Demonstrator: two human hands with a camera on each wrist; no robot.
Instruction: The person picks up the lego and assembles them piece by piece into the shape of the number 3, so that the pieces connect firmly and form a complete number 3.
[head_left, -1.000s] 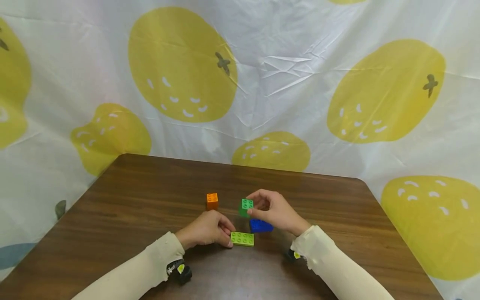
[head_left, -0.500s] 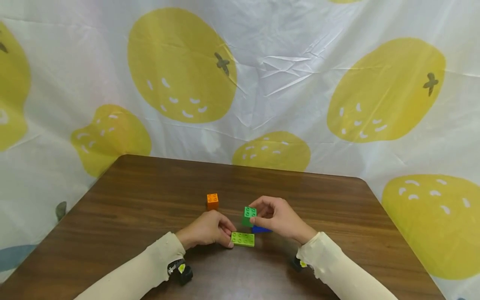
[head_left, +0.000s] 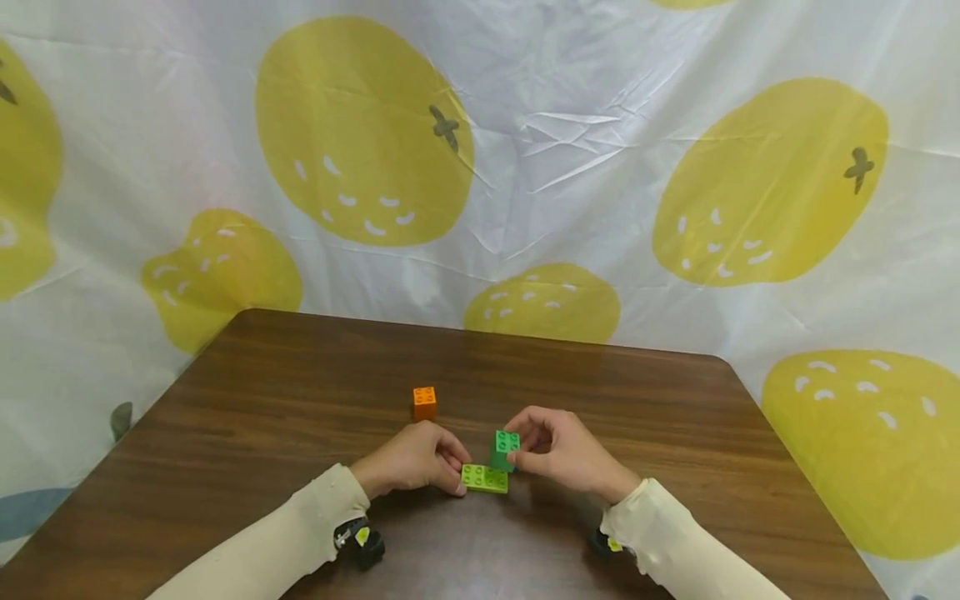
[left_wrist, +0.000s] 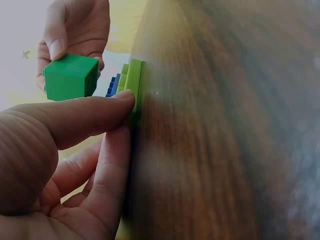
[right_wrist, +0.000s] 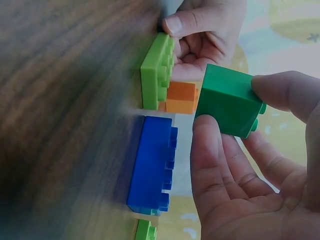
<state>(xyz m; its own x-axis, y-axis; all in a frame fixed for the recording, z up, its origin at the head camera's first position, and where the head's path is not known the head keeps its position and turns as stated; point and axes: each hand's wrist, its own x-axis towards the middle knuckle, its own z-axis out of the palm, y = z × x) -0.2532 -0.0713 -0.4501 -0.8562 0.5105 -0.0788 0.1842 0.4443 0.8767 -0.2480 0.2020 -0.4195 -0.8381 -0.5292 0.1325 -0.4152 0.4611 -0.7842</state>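
My left hand (head_left: pixel 411 457) pinches the left end of a flat lime-green toy brick (head_left: pixel 474 477) lying on the table. Between thumb and fingers, my right hand (head_left: pixel 573 452) holds a square green brick (head_left: pixel 503 450), studs up. The green brick overlaps the lime brick's right end in the head view; the right wrist view (right_wrist: pixel 227 102) shows a gap between the two. A blue brick (right_wrist: pixel 151 162) lies beside the lime one in the right wrist view; my right hand hides it in the head view.
An orange brick (head_left: pixel 424 403) stands on the brown wooden table (head_left: pixel 315 375), beyond my left hand. Another lime-green brick (right_wrist: pixel 144 230) shows at the bottom of the right wrist view. A fruit-print cloth (head_left: pixel 540 192) hangs behind the table.
My right hand has carried the green brick toward me and slightly right, from beyond the blue brick to over the lime brick's right end. The left hand has stayed in place.
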